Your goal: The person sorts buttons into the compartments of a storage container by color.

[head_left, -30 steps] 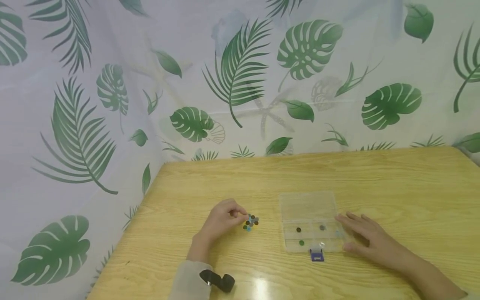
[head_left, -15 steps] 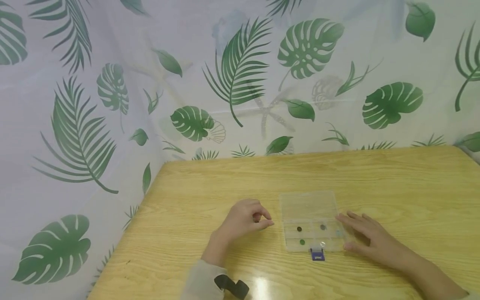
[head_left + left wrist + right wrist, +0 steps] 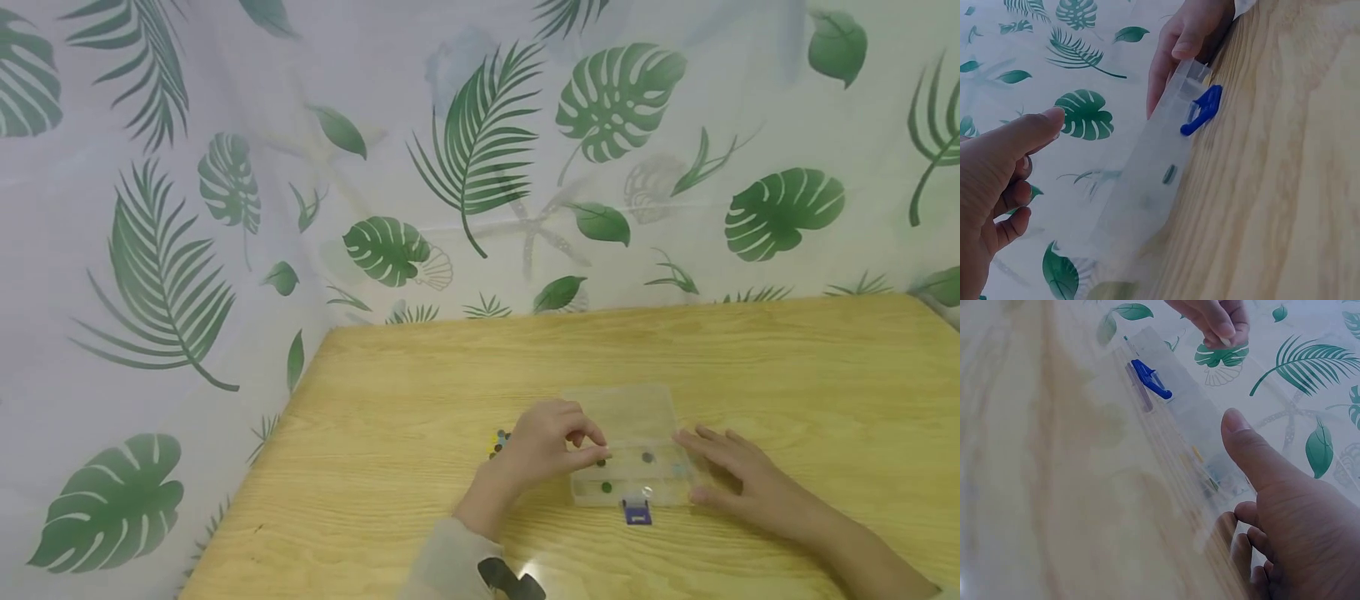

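A clear plastic compartment box (image 3: 618, 407) lies with its lid folded back, its blue latch (image 3: 637, 512) at the front. Single small discs sit in separate compartments: a dark disc (image 3: 601, 463), a green disc (image 3: 607, 487), a grey disc (image 3: 648, 457) and a clear disc (image 3: 647, 492). Over the box's left side, my left hand (image 3: 551, 442) pinches a tiny pale piece (image 3: 1226, 342) between thumb and finger; its exact shape is too small to tell. My right hand (image 3: 731, 475), fingers fairly straight, rests against the box's right edge.
A small pile of coloured discs (image 3: 498, 442) lies on the wooden table (image 3: 375, 400) left of the box, partly hidden behind my left hand. Leaf-patterned cloth (image 3: 495, 167) hangs behind the table and along its left side. A black strap (image 3: 510, 579) circles my left wrist.
My left hand has moved right, from the pile of discs to above the box's left compartments, fingertips still pinched. The right hand has stayed at the box's edge.
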`<state>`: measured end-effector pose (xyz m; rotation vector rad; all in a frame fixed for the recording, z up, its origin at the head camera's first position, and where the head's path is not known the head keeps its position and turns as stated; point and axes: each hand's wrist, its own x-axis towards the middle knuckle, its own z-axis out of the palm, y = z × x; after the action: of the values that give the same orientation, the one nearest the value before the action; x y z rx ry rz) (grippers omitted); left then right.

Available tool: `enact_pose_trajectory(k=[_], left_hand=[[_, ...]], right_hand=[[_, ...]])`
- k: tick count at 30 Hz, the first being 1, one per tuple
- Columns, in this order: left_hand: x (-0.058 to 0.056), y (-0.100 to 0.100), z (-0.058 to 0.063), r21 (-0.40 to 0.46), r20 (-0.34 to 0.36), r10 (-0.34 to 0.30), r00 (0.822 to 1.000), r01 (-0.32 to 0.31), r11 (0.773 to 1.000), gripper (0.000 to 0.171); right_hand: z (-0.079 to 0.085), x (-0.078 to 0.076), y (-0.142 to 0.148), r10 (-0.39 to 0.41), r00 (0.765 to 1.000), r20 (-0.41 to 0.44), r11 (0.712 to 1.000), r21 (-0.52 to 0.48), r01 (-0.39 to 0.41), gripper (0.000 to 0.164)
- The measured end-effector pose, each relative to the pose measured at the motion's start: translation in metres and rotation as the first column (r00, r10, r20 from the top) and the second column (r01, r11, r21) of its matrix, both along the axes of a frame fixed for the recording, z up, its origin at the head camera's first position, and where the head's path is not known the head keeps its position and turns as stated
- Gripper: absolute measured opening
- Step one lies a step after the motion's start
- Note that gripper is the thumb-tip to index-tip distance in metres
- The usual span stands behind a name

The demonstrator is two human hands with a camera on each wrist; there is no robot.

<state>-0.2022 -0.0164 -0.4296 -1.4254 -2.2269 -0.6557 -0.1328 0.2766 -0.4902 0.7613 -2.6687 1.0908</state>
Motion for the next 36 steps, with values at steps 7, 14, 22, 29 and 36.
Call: enact_pose_trajectory(k=[7, 14, 22, 29, 36], left_hand=[[0.004, 0.028, -0.006, 0.008, -0.082, -0.018, 0.996, 0.018, 1.000, 0.013], [0.010, 0.040, -0.010, -0.017, -0.023, -0.066, 0.998, 0.065, 0.998, 0.014], [0.014, 0.045, -0.014, -0.050, -0.024, -0.077, 0.997, 0.075, 0.996, 0.018], [0.013, 0.039, -0.012, -0.006, 0.064, -0.084, 0.994, 0.085, 0.996, 0.017], [0.010, 0.021, -0.014, -0.022, 0.138, -0.013, 0.990, 0.017, 1.000, 0.016]], right_hand=[[0.002, 0.001, 0.000, 0.012, 0.999, 0.032, 1.000, -0.025, -0.011, 0.066], [0.004, 0.000, -0.003, 0.012, 1.000, 0.028, 1.000, -0.018, -0.011, 0.065], [0.003, 0.000, 0.000, 0.006, 1.000, -0.024, 1.000, 0.018, -0.005, 0.065], [0.006, 0.000, 0.000, 0.001, 1.000, -0.018, 1.000, 0.016, -0.001, 0.066], [0.004, 0.001, -0.001, 0.005, 1.000, -0.016, 1.000, 0.008, -0.005, 0.066]])
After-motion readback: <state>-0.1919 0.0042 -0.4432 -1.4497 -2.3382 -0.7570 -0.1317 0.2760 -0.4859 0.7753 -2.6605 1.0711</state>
